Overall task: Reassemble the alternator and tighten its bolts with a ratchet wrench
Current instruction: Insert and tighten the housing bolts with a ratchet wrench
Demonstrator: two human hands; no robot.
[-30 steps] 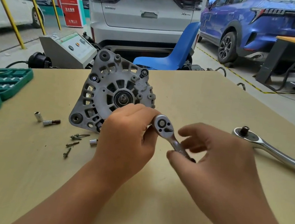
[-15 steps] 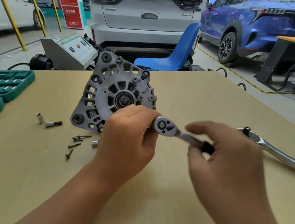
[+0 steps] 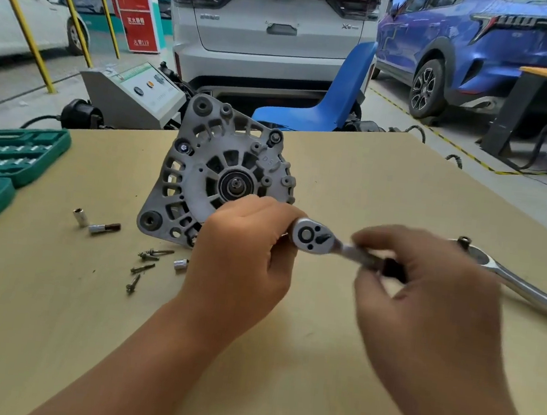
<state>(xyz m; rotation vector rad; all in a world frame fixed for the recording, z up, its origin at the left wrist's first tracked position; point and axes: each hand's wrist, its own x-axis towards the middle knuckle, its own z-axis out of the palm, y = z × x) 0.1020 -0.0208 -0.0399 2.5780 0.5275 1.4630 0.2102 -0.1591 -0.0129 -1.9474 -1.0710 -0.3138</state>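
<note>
The grey alternator (image 3: 214,173) stands on edge on the tan table (image 3: 50,301), its vented face toward me. My left hand (image 3: 242,261) curls round the head end of a small ratchet wrench (image 3: 316,238), just in front of the alternator's lower right corner. The wrench handle points right, and my right hand (image 3: 426,293) pinches it with fingers and thumb; this hand is blurred. Whatever sits under the wrench head is hidden by my left hand. Several loose bolts (image 3: 146,261) lie on the table left of my left hand.
A large ratchet wrench (image 3: 522,287) lies at the table's right. Green socket cases (image 3: 9,153) sit at the left edge. Two small sockets (image 3: 80,217) and a bit (image 3: 104,228) lie near the bolts, another socket (image 3: 181,264) by my wrist. A blue chair (image 3: 332,98) and cars stand behind.
My right hand swung the small wrench's handle up and to the right, from pointing down-right to nearly level. My left hand stayed on the wrench head. The alternator has not moved.
</note>
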